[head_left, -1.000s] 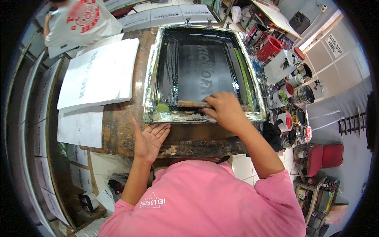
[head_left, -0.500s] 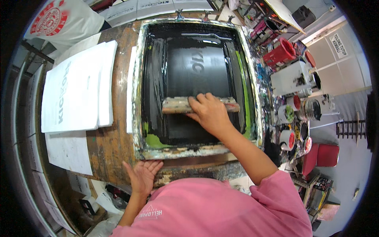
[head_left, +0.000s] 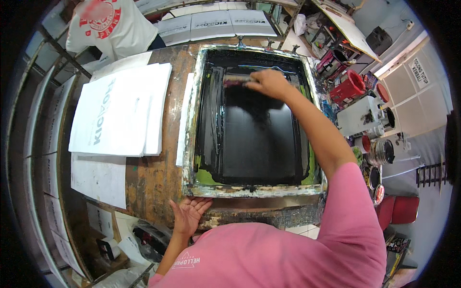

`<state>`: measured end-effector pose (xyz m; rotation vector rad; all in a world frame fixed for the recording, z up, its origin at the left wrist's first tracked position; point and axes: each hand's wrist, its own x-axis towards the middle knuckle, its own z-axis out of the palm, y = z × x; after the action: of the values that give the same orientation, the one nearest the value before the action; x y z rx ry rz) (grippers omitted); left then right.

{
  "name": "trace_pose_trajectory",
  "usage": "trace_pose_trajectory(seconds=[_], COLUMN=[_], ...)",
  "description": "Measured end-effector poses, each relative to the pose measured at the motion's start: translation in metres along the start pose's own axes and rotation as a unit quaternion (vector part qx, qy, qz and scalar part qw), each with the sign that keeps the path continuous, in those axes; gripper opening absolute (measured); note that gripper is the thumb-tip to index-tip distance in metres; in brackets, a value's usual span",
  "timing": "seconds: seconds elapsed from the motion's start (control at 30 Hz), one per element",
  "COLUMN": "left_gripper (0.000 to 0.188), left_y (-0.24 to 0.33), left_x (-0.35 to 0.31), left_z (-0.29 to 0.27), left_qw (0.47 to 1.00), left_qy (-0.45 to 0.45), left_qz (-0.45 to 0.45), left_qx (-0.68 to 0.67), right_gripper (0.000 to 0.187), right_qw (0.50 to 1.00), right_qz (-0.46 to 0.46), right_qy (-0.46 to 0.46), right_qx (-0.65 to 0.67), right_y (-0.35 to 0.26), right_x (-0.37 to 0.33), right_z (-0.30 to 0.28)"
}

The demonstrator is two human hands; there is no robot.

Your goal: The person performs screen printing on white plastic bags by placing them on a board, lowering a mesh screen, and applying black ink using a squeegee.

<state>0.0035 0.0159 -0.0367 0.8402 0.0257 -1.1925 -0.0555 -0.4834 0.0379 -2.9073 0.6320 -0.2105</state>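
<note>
A screen-printing frame [head_left: 188,129] with a worn, paint-crusted rim lies on the wooden table before me. Black ink [head_left: 259,149] coats most of its mesh, with green showing along the edges. Near the far end of the mesh, my right hand [head_left: 271,84] is closed on a squeegee [head_left: 236,80], whose right part my hand and arm hide. Palm up, my left hand [head_left: 189,213] is at the near left corner of the frame, its fingers spread and their tips against or just under the rim. It holds nothing.
A stack of printed white sheets [head_left: 120,110] lies left on the table [head_left: 153,182]. Clamps [head_left: 269,44] line the frame's far edge. Ink pots and a red bucket [head_left: 346,88] crowd the right side. Another person in a white shirt [head_left: 108,29] stands far left, beside racks [head_left: 36,110].
My right hand has pushed the squeegee from the near half of the mesh to its far end. My left hand stays at the near rim. The whole view has shifted somewhat.
</note>
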Motion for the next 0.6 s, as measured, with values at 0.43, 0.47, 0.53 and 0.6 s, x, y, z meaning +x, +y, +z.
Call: trace_pose_trajectory(seconds=[0.43, 0.47, 0.53, 0.6], left_gripper=[0.104, 0.101, 0.094, 0.089], left_y=[0.064, 0.070, 0.077, 0.069], left_x=[-0.020, -0.015, -0.005, 0.028], left_z=[0.100, 0.119, 0.115, 0.070], left_qw=[0.923, 0.892, 0.895, 0.832], left_qy=[-0.332, -0.398, -0.413, -0.247], left_qz=[0.088, 0.104, 0.169, 0.260], left_qx=[-0.176, -0.184, 0.017, 0.422], right_gripper=[0.040, 0.036, 0.031, 0.033], right_qw=[0.942, 0.925, 0.901, 0.894], right_qz=[0.052, 0.045, -0.004, -0.011], right_qy=[0.293, 0.333, 0.398, 0.409], right_qx=[-0.153, -0.177, -0.172, -0.181], right_y=[-0.207, -0.195, -0.183, -0.180], right_x=[-0.214, -0.201, -0.183, -0.170], right_z=[-0.124, -0.138, -0.162, -0.172])
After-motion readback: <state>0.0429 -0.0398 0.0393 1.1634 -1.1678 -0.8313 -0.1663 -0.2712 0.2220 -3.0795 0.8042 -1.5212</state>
